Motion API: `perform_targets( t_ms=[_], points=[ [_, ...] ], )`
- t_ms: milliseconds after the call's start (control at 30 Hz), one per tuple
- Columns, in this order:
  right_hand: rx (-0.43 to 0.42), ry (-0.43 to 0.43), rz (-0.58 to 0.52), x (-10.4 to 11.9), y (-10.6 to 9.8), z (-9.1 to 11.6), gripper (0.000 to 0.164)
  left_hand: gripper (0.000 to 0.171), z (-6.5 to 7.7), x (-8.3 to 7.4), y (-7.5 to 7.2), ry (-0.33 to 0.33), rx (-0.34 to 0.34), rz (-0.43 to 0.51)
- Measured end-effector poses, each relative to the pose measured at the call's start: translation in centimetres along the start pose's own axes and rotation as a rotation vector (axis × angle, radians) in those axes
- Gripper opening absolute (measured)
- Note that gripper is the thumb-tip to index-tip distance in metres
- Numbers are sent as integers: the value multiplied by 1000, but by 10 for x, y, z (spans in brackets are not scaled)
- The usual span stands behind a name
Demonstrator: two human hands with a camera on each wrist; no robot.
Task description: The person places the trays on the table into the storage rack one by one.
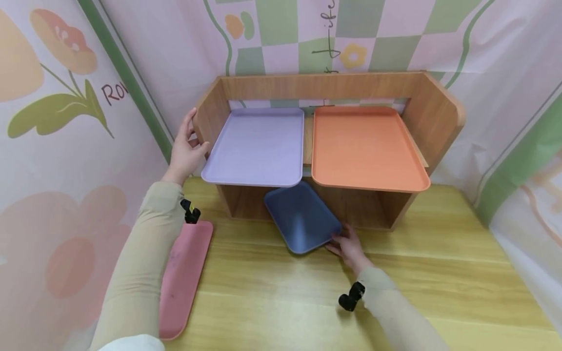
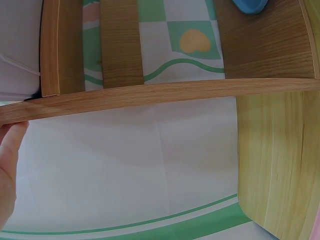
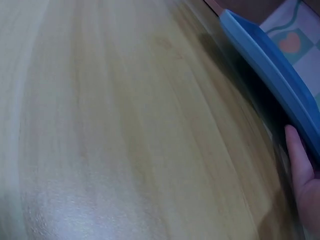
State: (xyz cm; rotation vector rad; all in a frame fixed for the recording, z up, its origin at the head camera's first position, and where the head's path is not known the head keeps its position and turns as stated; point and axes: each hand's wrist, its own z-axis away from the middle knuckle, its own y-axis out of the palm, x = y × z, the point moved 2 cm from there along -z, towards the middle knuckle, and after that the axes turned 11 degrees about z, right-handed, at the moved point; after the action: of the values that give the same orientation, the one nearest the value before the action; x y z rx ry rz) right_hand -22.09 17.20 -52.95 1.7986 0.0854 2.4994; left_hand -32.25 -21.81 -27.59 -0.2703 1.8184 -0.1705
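Observation:
A two-tier wooden shelf (image 1: 316, 87) stands on the table against the patterned backdrop. My left hand (image 1: 186, 148) holds its left side panel near the upper front edge; in the left wrist view a finger (image 2: 12, 150) touches the panel's edge. My right hand (image 1: 350, 246) grips a dark blue tray (image 1: 303, 219) by its near right corner, thumb at the rim. The blue tray is tilted, its far end at the opening of the lower tier. On the upper tier sit a lavender tray (image 1: 259, 146) and an orange tray (image 1: 366, 148), side by side.
A pink tray (image 1: 186, 278) lies on the table (image 1: 263, 302) at the left, partly under my left forearm. The front edges of the lavender and orange trays jut out over the lower tier. Printed fabric (image 1: 145, 29) hangs behind and at both sides.

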Motion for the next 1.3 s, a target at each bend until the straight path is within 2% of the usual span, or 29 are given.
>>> perform_targets(
  t_ms=[233, 433, 467, 500, 667, 700, 733, 967, 1133, 1300],
  points=[
    [146, 48, -50, -6, 8, 1, 56, 87, 1, 1, 0, -5, 0, -6],
    [171, 19, -83, -6, 28, -1, 49, 86, -1, 1, -1, 6, -3, -3],
    [181, 14, -108, -24, 25, -18, 51, 86, 0, 1, -1, 4, -3, -6],
    [211, -14, -148, -55, 19, -48, 51, 86, 0, 1, -2, 3, -2, -9],
    [256, -17, -186, -62, 37, -54, 56, 86, 0, 1, -2, 3, -2, -14],
    [257, -8, -170, -43, 47, -37, 55, 86, 1, 1, -1, 1, -1, -13],
    [238, 27, -141, -11, 61, -7, 56, 86, 1, 1, -1, 2, -2, -11],
    [307, 101, -196, 2, 87, -6, 57, 87, 0, 0, 0, -3, -3, -1],
    [347, 130, -361, 2, 95, -10, 64, 87, 1, 0, 0, -11, -3, -3],
    [316, 142, -497, 5, 100, -9, 60, 87, 1, 1, -1, -7, -3, 2]
  ],
)
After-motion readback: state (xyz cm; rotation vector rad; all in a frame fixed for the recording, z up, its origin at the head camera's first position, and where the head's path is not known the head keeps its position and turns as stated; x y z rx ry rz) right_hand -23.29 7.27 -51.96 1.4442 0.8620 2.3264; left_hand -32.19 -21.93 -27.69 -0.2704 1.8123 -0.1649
